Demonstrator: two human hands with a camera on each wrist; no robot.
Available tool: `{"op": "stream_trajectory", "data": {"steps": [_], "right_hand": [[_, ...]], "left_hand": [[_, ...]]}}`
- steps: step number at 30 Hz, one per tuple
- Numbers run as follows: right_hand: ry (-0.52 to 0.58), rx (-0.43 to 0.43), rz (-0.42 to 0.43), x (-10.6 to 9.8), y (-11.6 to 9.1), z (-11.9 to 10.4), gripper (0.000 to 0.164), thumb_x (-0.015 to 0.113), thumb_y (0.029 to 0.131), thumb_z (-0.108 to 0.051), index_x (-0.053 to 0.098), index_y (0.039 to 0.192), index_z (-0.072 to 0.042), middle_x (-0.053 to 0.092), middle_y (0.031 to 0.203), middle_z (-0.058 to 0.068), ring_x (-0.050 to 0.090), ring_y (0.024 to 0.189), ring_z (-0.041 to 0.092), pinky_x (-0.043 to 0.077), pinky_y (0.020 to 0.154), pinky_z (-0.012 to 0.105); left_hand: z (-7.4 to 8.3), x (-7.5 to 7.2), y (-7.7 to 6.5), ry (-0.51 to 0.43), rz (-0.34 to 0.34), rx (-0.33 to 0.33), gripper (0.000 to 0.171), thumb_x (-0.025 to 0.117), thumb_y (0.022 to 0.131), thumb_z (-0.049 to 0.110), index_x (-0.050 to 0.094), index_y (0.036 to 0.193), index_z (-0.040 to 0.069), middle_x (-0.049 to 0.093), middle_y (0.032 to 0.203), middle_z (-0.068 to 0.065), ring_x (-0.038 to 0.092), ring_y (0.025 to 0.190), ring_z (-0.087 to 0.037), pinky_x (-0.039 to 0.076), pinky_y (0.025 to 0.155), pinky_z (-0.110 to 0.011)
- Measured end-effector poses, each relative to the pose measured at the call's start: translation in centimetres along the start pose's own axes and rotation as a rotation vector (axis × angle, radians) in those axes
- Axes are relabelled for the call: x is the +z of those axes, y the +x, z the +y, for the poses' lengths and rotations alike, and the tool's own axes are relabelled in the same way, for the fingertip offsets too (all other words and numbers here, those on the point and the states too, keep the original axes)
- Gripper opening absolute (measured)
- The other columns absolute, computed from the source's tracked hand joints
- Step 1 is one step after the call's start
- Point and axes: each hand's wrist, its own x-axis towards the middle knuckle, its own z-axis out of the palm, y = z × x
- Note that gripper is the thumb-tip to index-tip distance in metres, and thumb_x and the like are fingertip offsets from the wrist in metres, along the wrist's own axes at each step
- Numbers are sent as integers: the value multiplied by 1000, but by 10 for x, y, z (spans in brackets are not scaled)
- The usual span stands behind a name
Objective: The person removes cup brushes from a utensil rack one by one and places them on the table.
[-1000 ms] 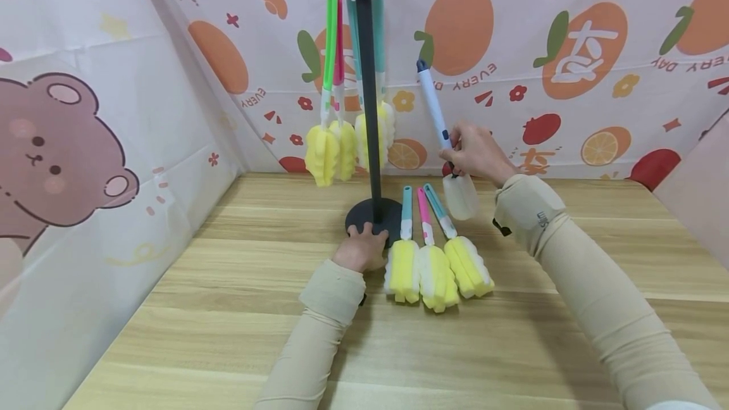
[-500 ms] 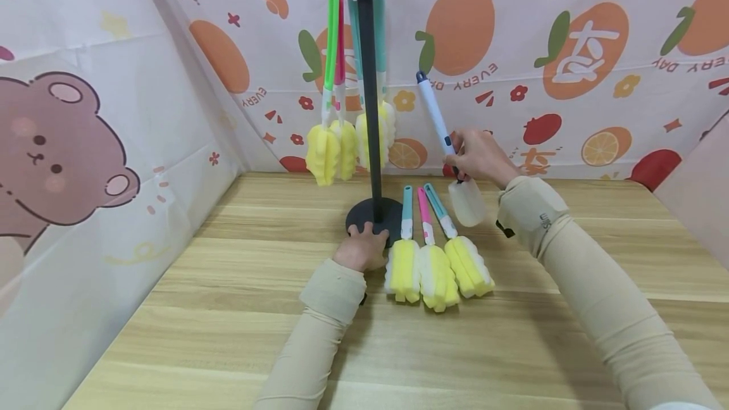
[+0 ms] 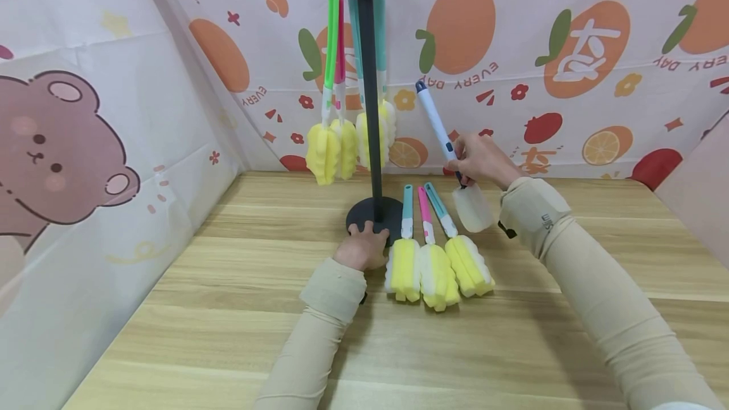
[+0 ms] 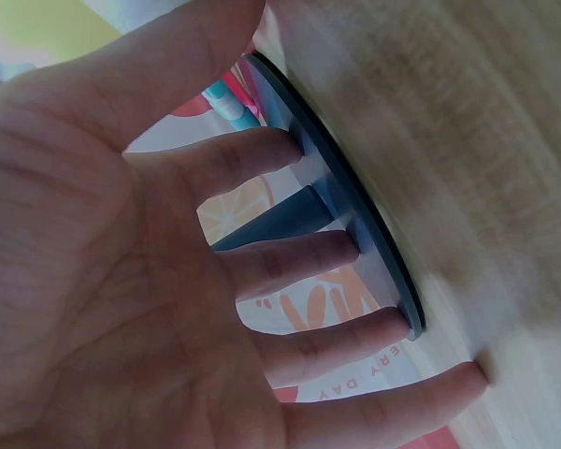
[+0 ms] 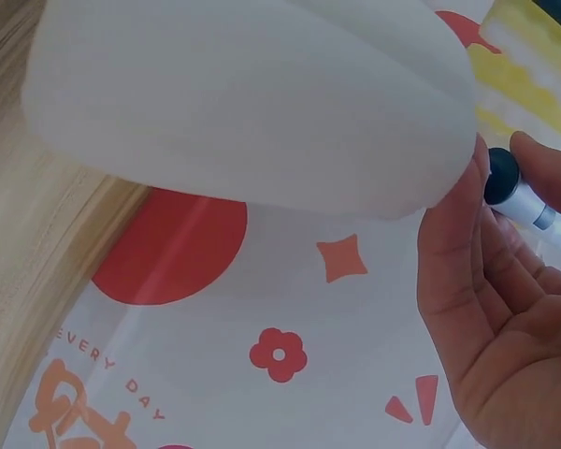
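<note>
My right hand (image 3: 481, 160) pinches the lower handle of a sponge brush with a pale blue handle (image 3: 435, 120) and dark blue tip. Its white sponge head (image 3: 473, 207) hangs below the fingers, close over the table, and fills the top of the right wrist view. My left hand (image 3: 361, 248) lies with fingers spread on the round black base (image 3: 364, 211) of a stand. In the left wrist view, three fingertips touch the base's edge (image 4: 355, 192) and the little finger (image 4: 393, 407) reaches the wood.
On the stand's post (image 3: 370, 93) hang green-handled (image 3: 330, 49), pink-handled and teal-handled sponge brushes from hooks. Three yellow-and-white sponge brushes lie side by side on the table: teal (image 3: 404, 264), pink (image 3: 437, 274) and teal (image 3: 468, 264). Printed cloth (image 3: 512, 100) covers the back and sides.
My right hand has lowered the pale blue brush, its sponge head shifting down and slightly right toward the table. The left hand stays on the stand's base.
</note>
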Motion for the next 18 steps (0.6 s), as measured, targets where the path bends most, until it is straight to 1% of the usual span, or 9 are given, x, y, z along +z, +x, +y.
{"op": "stream_trajectory", "data": {"steps": [10,18], "right_hand": [[-10,-2,-33,2,-1,7,21,62,85,-17,51,93,-1,55,83,18,57,55,23,52,54,31],[-14,3,-81,2,-1,13,21,63,85,-14,52,94,1,58,74,18,58,55,23,52,52,31]], "left_hand": [[0,1,1,6,5,2,52,53,90,31,37,138,19,32,135,-21,29,112,-45,48,74,-48],[-1,1,1,15,1,7,53,52,90,32,36,138,19,31,136,-21,29,113,-45,48,74,-49]]}}
